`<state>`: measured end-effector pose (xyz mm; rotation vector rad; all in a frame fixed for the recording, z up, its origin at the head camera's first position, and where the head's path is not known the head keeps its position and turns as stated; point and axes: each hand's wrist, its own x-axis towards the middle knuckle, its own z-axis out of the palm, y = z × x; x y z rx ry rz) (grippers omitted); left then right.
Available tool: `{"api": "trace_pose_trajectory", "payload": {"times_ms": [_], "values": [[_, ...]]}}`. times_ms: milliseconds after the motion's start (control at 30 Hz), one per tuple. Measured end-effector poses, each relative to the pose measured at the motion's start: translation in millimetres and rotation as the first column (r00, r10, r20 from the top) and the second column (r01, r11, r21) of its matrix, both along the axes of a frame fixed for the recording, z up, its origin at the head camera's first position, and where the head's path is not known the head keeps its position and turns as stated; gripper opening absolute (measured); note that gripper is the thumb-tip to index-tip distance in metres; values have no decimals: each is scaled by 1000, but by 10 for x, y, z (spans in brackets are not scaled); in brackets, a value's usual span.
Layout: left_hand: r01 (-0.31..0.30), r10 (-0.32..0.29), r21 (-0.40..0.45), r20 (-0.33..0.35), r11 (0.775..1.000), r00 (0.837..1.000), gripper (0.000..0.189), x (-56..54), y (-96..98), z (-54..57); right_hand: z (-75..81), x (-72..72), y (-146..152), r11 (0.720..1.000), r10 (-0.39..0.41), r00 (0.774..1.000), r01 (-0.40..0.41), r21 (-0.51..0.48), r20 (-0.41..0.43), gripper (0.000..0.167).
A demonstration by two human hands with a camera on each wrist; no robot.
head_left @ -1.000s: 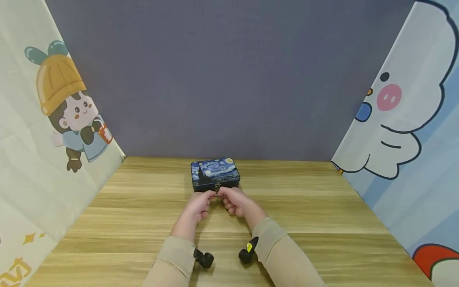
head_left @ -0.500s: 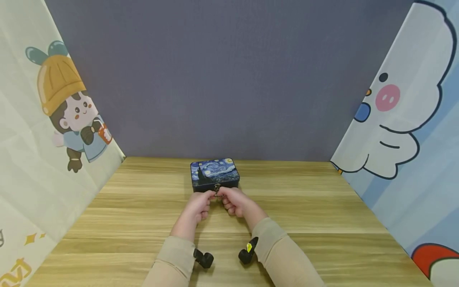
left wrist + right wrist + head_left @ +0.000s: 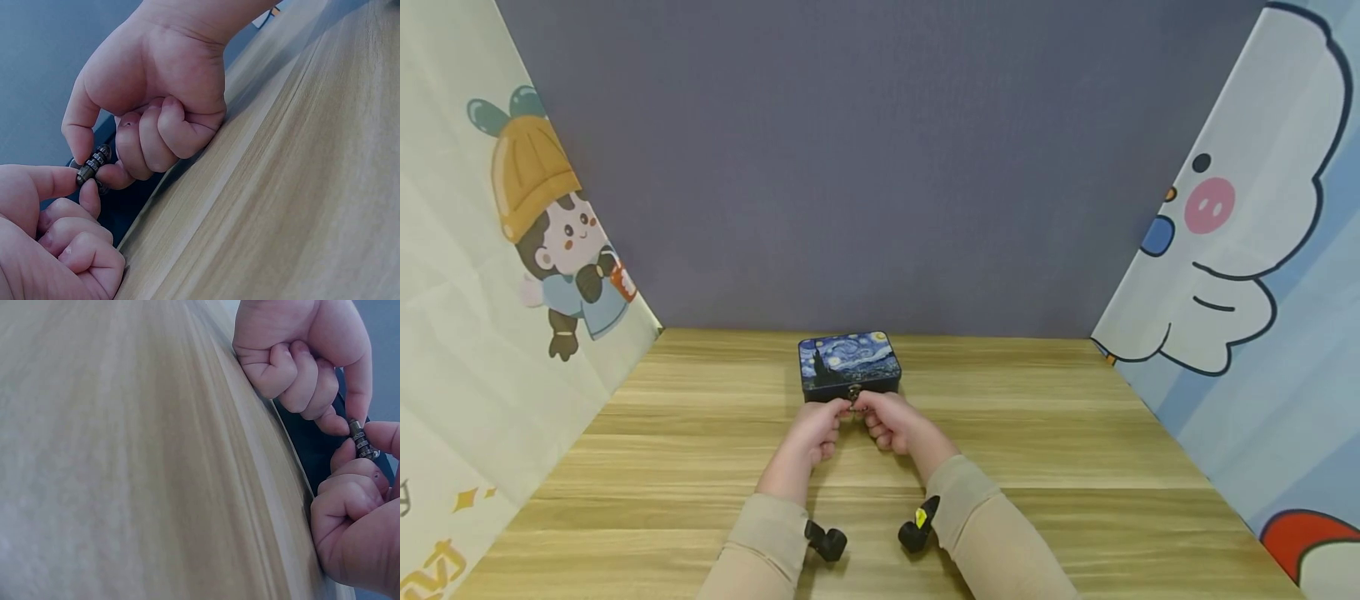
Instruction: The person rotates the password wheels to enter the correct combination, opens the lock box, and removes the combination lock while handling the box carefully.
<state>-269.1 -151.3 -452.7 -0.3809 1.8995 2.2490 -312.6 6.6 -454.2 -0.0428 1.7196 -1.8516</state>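
Note:
A small box [image 3: 850, 360] with a starry night-sky picture on its lid sits near the back of the table, lid down. Low on its dark front, below a metal clasp [image 3: 854, 390], is a small bronze-coloured combination padlock [image 3: 94, 164] with ringed number wheels. My left hand [image 3: 816, 429] pinches one end of this padlock between thumb and index finger. From the other side my right hand [image 3: 897, 423] pinches the opposite end the same way. The remaining fingers of both hands are curled, close to the tabletop. The digits are too small to read.
The wood-grain table [image 3: 1030, 417] extends on both sides of the box. A grey panel [image 3: 880, 167] rises behind it. Cartoon-printed sheets stand at the left [image 3: 467, 333] and right [image 3: 1285, 333]. A black wrist camera [image 3: 827, 543] sits by the left cuff, another [image 3: 916, 529] by the right.
Both hands and the box stay in place. The printed sheet on the left has shifted slightly to the right.

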Motion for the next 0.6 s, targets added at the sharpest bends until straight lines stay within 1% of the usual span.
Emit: {"api": "trace_pose_trajectory", "payload": {"times_ms": [200,433,600], "values": [[1,-1,2,0,1000,1000,25,-19,-7,-14,-7,-11,-11,1000,-3,1000,3,4,-1,24],[2,-2,-9,-2,1000,1000,24,-40,-17,-33,-29,-29,-20,1000,-6,1000,6,9,-4,23],[3,-3,-1,-2,1000,1000,22,-53,-20,-47,-38,-37,-25,1000,-12,1000,12,13,1,22]]}}
